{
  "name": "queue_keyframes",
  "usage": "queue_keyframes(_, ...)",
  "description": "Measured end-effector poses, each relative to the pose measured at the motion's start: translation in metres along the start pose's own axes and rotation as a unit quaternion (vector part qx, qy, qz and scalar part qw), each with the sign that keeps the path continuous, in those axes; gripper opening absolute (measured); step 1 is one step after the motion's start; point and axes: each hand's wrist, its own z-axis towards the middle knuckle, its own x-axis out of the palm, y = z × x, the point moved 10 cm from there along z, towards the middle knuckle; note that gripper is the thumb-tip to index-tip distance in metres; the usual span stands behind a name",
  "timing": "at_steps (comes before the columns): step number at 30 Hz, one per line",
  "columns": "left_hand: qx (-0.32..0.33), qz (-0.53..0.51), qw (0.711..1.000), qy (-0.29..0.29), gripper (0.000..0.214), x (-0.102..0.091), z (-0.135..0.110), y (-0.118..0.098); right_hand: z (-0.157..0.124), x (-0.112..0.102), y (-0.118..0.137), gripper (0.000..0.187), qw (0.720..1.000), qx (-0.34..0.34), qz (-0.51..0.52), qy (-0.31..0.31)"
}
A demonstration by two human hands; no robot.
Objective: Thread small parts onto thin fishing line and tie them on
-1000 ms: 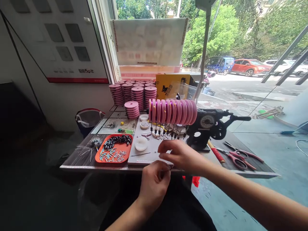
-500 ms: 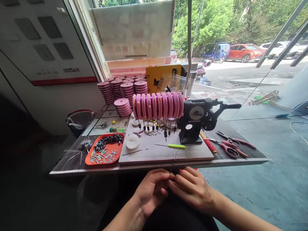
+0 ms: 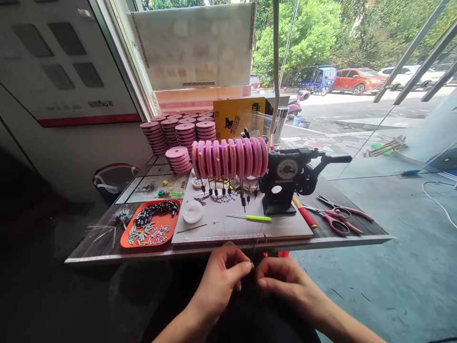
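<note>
Head cam: left hand (image 3: 221,278) and right hand (image 3: 285,282) are both pinched closed on a thin line (image 3: 255,245), fingertips nearly touching, just below the table (image 3: 357,233) edge. The line's barely visible. It runs up toward the pink spools (image 3: 228,157) beside the black winder (image 3: 285,183).

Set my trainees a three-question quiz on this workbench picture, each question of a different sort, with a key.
1. True or false: the red scissors lie left of the orange tray.
2. What fills the shaft of the black winder? A pink spools; B beads; C pliers.
3. Where do the left hand and right hand meet?
Key: 1 false; 2 A; 3 fingertips together, just below the front edge of the table.
</note>
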Motion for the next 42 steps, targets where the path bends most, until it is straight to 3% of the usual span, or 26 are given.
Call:
queue_keyframes(3,0.159,0.157,0.974,-0.044,0.010,-0.003,-0.009,-0.030,-0.016,0.008,0.037,0.022,0.979,-0.145,-0.142,-0.033)
queue_keyframes(6,0.223,0.183,0.957,-0.041,0.011,0.000,-0.019,-0.038,-0.030,0.018,0.076,0.016,0.942,-0.267,-0.194,-0.055)
queue_keyframes(9,0.227,0.131,0.965,-0.021,0.011,-0.001,-0.020,-0.035,-0.025,0.004,0.098,0.011,0.939,-0.267,-0.178,-0.126)
queue_keyframes(12,0.191,0.051,0.980,0.018,0.008,-0.001,-0.014,-0.027,-0.020,-0.017,0.110,0.009,0.930,-0.248,-0.185,-0.198)
queue_keyframes(16,0.134,-0.017,0.989,0.061,0.009,0.003,-0.008,-0.014,-0.026,-0.014,0.129,0.014,0.869,-0.315,-0.328,-0.197)
queue_keyframes(19,0.104,-0.031,0.992,0.069,0.015,0.005,-0.005,-0.007,-0.025,0.000,0.128,0.023,0.841,-0.323,-0.413,-0.136)
queue_keyframes(24,0.107,-0.033,0.992,0.059,0.018,0.004,-0.004,-0.007,-0.015,0.013,0.110,0.024,0.858,-0.257,-0.442,-0.047)
queue_keyframes(28,0.113,-0.036,0.992,0.048,0.016,0.002,-0.005,-0.007,-0.010,0.010,0.105,0.016,0.866,-0.220,-0.445,-0.059)
queue_keyframes(37,0.122,-0.022,0.992,0.034,0.017,0.001,-0.006,-0.012,-0.011,0.011,0.102,0.017,0.865,-0.204,-0.457,-0.042)
queue_keyframes(42,0.162,0.017,0.987,0.013,0.015,0.000,-0.009,-0.022,-0.006,0.014,0.094,0.017,0.868,-0.203,-0.451,-0.035)
